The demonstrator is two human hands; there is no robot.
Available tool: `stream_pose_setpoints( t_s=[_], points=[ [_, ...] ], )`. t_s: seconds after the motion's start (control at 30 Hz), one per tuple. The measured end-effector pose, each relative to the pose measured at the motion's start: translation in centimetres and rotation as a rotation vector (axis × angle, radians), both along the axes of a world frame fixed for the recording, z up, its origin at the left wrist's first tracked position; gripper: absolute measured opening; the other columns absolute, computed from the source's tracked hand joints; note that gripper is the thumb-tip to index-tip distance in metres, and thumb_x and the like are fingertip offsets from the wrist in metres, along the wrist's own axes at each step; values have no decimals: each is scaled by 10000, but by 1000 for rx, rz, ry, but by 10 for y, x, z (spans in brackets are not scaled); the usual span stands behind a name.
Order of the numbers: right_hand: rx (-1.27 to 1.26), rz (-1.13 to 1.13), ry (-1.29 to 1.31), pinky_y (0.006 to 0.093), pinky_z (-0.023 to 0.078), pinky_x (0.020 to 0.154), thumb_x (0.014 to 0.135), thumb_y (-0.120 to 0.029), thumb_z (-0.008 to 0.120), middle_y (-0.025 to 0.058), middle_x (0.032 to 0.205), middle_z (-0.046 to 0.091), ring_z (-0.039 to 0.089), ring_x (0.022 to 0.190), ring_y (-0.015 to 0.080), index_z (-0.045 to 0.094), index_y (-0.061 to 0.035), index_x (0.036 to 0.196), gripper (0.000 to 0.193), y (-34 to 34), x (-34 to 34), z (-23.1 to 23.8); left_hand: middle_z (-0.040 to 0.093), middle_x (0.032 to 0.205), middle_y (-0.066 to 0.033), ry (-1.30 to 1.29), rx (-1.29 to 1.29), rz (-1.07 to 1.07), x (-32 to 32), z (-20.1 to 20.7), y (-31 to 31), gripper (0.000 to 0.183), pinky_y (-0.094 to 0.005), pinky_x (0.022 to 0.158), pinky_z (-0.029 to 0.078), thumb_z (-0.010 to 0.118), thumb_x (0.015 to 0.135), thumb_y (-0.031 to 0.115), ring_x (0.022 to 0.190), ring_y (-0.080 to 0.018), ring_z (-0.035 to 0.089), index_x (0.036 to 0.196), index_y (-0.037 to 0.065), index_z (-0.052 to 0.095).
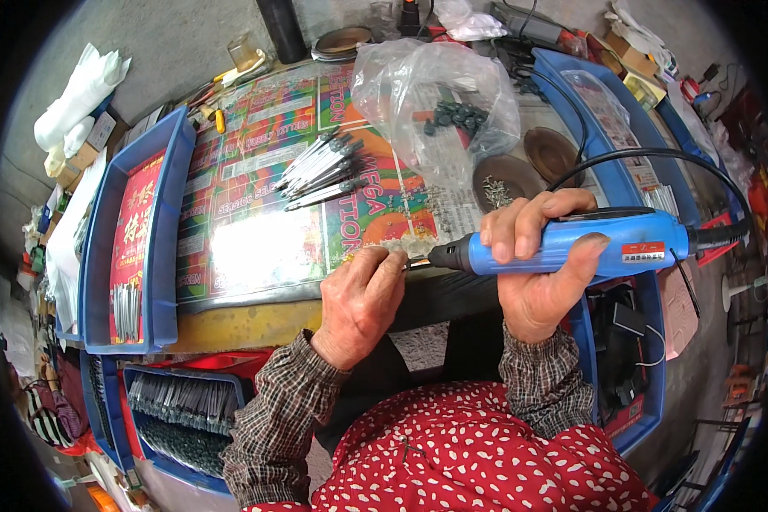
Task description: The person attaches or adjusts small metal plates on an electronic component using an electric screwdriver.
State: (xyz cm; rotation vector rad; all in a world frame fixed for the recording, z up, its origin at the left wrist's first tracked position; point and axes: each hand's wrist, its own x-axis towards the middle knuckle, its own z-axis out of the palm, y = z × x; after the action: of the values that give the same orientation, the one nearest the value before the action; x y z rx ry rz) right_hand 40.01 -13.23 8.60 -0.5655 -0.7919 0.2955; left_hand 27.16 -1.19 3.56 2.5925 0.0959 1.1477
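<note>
My right hand (538, 286) is wrapped round a blue electric screwdriver (610, 241), which lies level with its black nose toward the left. A black cable curves up from its back end. My left hand (360, 299) is closed in a pinch just off the tool's tip, at the table's near edge. What its fingers hold is mostly hidden; a small dark piece shows between them and the nose. Beyond my left hand lies a pile of slim silvery rods with dark ends (324, 169). Small screws (495, 193) sit in a brown bowl (525, 175) beyond my right hand.
A clear plastic bag (392, 81) holds dark round pieces (456, 118). Beside it rests a second brown bowl (552, 155). Blue trays (182, 162) flank the table; the left one contains thin rods (126, 311). Below it, another bin holds dark-ended rods (183, 401).
</note>
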Motion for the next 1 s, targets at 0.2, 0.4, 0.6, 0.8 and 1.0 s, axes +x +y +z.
stream_pose_setpoints(
  t_s=[0.2, 0.4, 0.6, 0.8, 1.0],
  points=[
    [-71, -59, -34, 329, 374, 605, 826, -568, 474, -5, 629, 419, 436, 553, 129, 408, -112, 922, 470, -1, -4, 2, 530, 803, -86, 31, 32, -10, -1, -1, -1, 270, -315, 532, 457, 648, 675, -4, 629, -222, 556, 930, 19, 563],
    [-86, -75, -45, 327, 376, 607, 828, -553, 485, -1, 631, 428, 442, 557, 132, 418, -109, 924, 459, -5, -2, 1, 555, 817, -110, 161, -20, 31, -2, 0, -3, 289, -330, 582, 480, 658, 660, -18, 705, -256, 584, 937, 23, 586],
    [0, 4, 4, 346, 419, 634, 812, -408, 590, 61, 642, 486, 485, 591, 161, 415, -63, 971, 418, -7, 0, -2, 560, 803, -106, 144, -25, 32, -2, 0, -4, 268, -332, 578, 480, 660, 664, -6, 686, -254, 586, 921, 27, 590],
    [4, 21, 19, 345, 410, 633, 812, -380, 591, 64, 642, 475, 471, 592, 163, 412, -66, 974, 397, -7, -1, -3, 562, 811, -108, 134, 2, 28, -2, 0, -4, 260, -333, 580, 482, 662, 667, -3, 687, -253, 587, 915, 25, 593],
    [-5, 20, 17, 343, 408, 629, 808, -366, 593, 65, 640, 473, 469, 598, 164, 410, -70, 973, 385, -9, -1, -1, 567, 809, -110, 134, 12, 13, -3, 1, -3, 253, -324, 571, 482, 667, 661, -19, 684, -247, 589, 901, 21, 601]
  ],
)
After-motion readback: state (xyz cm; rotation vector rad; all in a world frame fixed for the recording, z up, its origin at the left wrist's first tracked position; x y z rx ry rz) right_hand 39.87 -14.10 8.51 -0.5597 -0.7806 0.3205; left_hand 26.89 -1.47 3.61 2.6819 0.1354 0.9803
